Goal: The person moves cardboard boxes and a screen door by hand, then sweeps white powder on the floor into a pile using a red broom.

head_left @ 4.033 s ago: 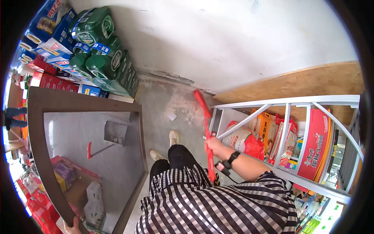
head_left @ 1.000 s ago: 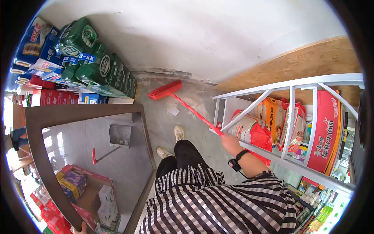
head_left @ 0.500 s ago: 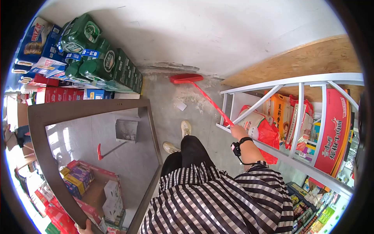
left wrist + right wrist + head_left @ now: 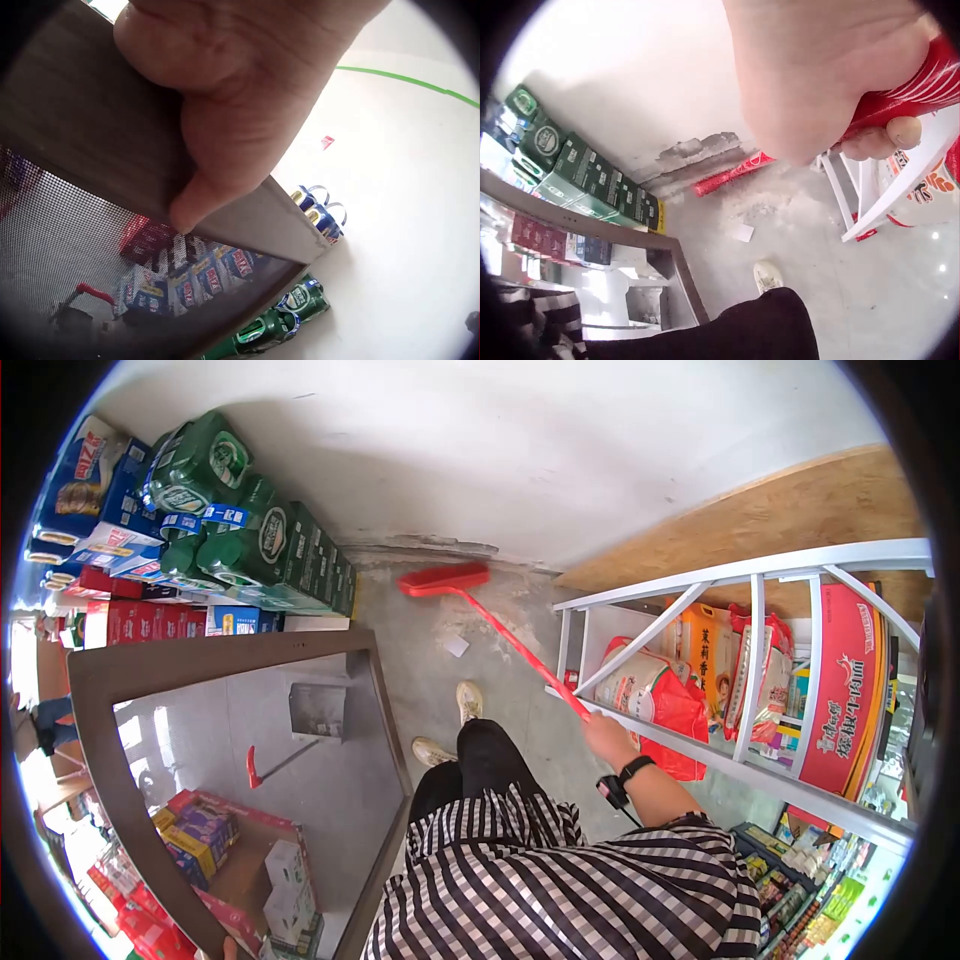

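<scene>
Head view: right hand (image 4: 607, 738) out front, forearm angled up-left from the checked sleeve, fingers curled round the broom handle (image 4: 520, 648). Handle slants up-left to the red broom head (image 4: 445, 579), on the floor (image 4: 520, 750) near the wall base. Paper scrap (image 4: 457, 646) lies near the head. Left hand (image 4: 232, 97) is low at the left, gripping the door frame (image 4: 82, 105), thumb laid across its face. Ladder (image 4: 757, 660) stands right of the handle.
</scene>
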Motion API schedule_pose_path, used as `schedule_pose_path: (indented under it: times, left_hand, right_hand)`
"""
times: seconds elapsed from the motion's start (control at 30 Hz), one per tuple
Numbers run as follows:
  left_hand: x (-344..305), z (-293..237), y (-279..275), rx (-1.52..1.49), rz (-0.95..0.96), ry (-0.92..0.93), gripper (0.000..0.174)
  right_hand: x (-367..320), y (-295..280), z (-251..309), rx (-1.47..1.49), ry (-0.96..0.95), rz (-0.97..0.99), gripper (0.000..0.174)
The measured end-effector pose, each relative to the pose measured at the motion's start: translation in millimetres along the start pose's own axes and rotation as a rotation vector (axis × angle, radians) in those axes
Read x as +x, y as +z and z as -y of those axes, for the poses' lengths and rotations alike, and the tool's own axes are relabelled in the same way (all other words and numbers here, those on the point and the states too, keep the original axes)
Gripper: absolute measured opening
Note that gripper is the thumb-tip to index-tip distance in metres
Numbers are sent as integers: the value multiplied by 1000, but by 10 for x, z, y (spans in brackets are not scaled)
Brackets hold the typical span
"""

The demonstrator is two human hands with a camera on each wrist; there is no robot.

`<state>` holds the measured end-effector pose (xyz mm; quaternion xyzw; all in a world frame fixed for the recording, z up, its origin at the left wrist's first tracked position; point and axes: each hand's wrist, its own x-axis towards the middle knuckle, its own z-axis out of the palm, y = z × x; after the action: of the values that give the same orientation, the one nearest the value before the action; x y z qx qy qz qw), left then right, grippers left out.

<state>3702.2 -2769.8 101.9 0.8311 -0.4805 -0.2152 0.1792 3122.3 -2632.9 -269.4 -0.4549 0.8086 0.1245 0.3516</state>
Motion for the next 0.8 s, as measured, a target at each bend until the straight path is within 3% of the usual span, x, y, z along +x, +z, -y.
schedule_pose_path:
  times: [0.13,0.23,0.27,0.4,0.53,0.6,0.77,0.8]
  left_hand:
    - [38,165,-31,121,13,91,20]
    - [78,333,-91,201,28,152,20]
    - [86,376,-104,221,31,168,20]
    - [94,462,-151,260,39,202,20]
    - [127,460,-164,322,49,258,20]
    - [96,414,-138,297,48,232,20]
    - [22,-59,21,142,28,135,19]
    - [24,-69,27,126,29,113,19]
  right_hand:
    - [575,-235,485,-126,-188,-47,26]
    - [987,-57,459,-153,-156,34,26]
    - [956,-59,434,-149,-157,36,26]
    - [799,72,-130,-1,183,70,30]
    - [668,98,-479,-135,112,85,33]
    - [576,115,-495,29,285,118,36]
    - [67,54,-287,77,295,204,41]
    - [-105,-92,-237,-1,174,215,40]
